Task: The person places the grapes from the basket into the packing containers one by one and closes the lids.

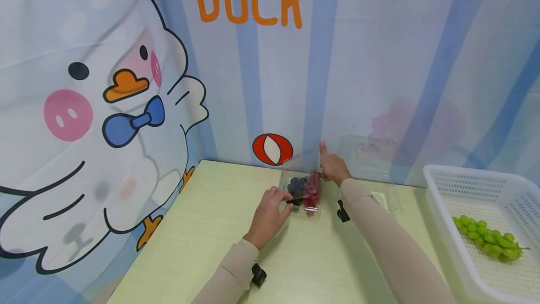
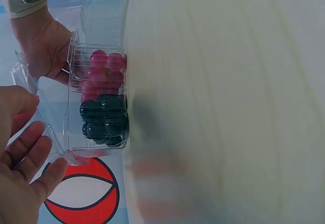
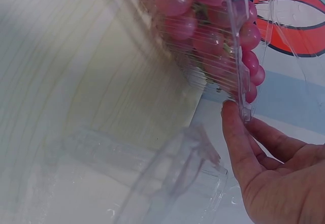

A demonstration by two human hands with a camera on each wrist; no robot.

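The left hand (image 1: 269, 211) is lying at the near-left corner of a clear plastic box (image 2: 72, 137), its fingers loosely bent and parted; the tips are meeting the box's clear lid (image 2: 51, 120), though whether they are gripping it I cannot tell. The right hand (image 1: 335, 169) is reaching to the right end of the box, fairly straight fingertips touching its rim, one digit pointing upward and well apart from the others. The box is sitting on the pale table (image 1: 177, 238), near the wall side, with its lid standing tilted above it. Inside, dark grapes (image 1: 296, 186) are filling the left part and red grapes (image 1: 312, 190) the right, the two bunches touching. Just beyond the right hand, a second clear container (image 1: 392, 198) is resting with its own lid (image 1: 358, 158) standing against the backdrop (image 1: 282, 88). Farther right, a white plastic basket (image 1: 438, 219) is holding a bunch of green grapes (image 1: 489, 240). Behind everything, the striped backdrop is showing orange DUCK lettering (image 1: 257, 3), a red-and-white ball (image 1: 272, 150) and, on the left, a large white duck (image 1: 126, 154) wearing a blue bow tie (image 1: 122, 129).
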